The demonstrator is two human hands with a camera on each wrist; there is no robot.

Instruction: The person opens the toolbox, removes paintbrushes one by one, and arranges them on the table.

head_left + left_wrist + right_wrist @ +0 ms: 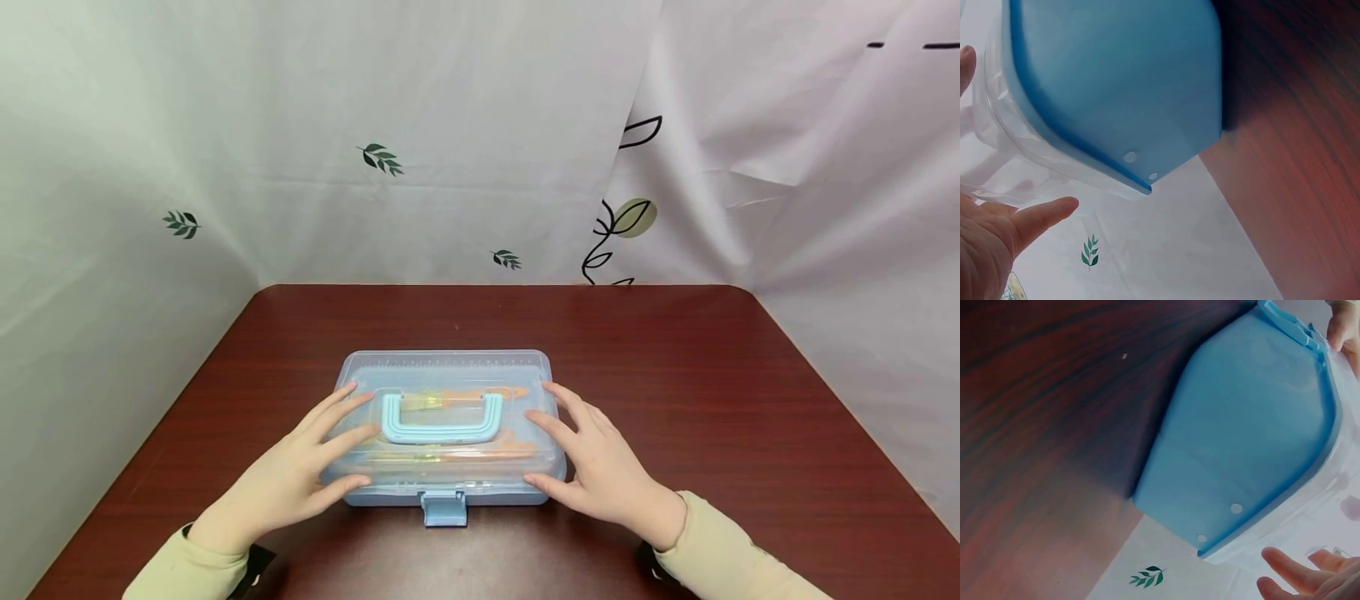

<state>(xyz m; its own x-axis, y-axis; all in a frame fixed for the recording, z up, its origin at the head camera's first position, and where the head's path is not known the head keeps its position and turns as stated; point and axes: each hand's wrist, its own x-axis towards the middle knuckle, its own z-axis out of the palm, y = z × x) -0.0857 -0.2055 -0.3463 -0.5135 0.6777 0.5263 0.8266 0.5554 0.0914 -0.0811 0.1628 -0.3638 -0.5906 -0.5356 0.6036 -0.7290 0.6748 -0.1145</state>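
A storage box with a clear lid (450,375) and a blue base (1135,75) lies closed on the table. Its light blue carrying handle (442,434) is folded flat on top. At the front, the blue latch (444,508) hangs flipped outward and down. Orange and yellow-green long things (510,448) show blurred through the lid. My left hand (281,479) spreads its fingers over the lid's left end, the thumb at the front edge. On the right end, my right hand (607,467) does the same, fingers apart and slightly bent. Neither hand curls round the handle.
The dark red-brown table (675,350) reaches to a pale curtain (450,208) with leaf prints, which hangs behind and on both sides. Sleeves (720,542) cover both forearms near the table's front.
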